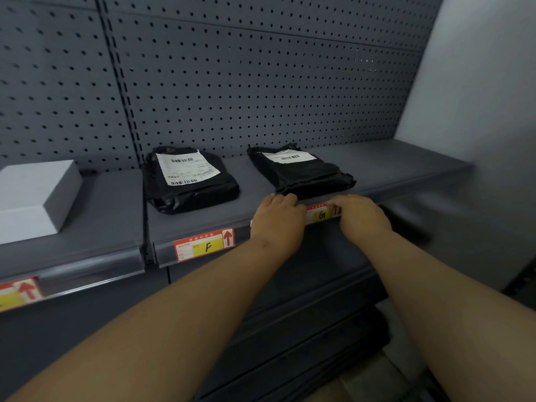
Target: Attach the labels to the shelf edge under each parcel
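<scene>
Two black plastic parcels lie on the grey shelf: a left parcel (190, 179) and a right parcel (300, 169), each with a white shipping slip. A red and yellow label marked F (204, 245) sits in the shelf edge strip (92, 269) under the left parcel. Under the right parcel, a label marked G (322, 214) is at the strip. My left hand (277, 220) covers its left end and my right hand (361, 214) its right end, fingers curled over the shelf lip. Only the label's middle shows.
A white box (34, 198) rests on the neighbouring shelf at the left, with another red and yellow label (17, 293) in the strip below it. Grey pegboard (261, 82) backs the shelves. A pale wall (478, 97) closes the right side. Lower shelves (304, 314) lie beneath my arms.
</scene>
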Motion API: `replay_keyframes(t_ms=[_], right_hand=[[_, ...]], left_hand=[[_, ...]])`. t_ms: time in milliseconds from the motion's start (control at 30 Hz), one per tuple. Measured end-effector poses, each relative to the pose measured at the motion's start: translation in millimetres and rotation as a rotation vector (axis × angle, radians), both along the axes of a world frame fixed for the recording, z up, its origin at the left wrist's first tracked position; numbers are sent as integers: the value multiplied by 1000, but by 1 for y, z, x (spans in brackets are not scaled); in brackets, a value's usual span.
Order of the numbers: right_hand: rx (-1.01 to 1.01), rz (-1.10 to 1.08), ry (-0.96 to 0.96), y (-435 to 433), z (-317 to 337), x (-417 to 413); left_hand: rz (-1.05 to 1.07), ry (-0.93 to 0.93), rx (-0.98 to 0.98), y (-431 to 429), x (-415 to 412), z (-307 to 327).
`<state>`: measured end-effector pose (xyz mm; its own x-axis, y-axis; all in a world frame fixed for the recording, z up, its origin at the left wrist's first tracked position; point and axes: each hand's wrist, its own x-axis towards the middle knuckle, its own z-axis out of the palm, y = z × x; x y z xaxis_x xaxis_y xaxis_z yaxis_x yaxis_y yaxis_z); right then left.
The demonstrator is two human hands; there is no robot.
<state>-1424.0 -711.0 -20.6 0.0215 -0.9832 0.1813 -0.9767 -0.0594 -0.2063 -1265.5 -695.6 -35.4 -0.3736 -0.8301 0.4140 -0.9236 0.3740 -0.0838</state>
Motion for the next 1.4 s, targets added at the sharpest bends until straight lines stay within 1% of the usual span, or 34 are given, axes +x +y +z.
replay_keyframes(t_ms=[367, 700, 1000, 1100, 1167, 1267, 1400], right_hand=[[-34, -16, 40, 6, 1, 2], [4, -41, 87, 6, 4, 6], [23, -57, 98, 7, 5, 9], [-67, -45, 53, 11, 9, 12], [-160, -34, -22, 16, 20, 18], [-303, 2, -159, 26, 46, 39], [-510, 136, -326, 53, 99, 80]], left_hand=[[8, -34, 14, 1, 0, -1], [11, -62, 20, 1, 1, -2], [31, -124, 16, 6, 3, 1], [34, -73, 24, 12, 8, 3], [28, -6, -18, 18, 15, 11], [40, 73, -103, 36, 35, 32], [121, 232, -173, 69, 88, 61]])
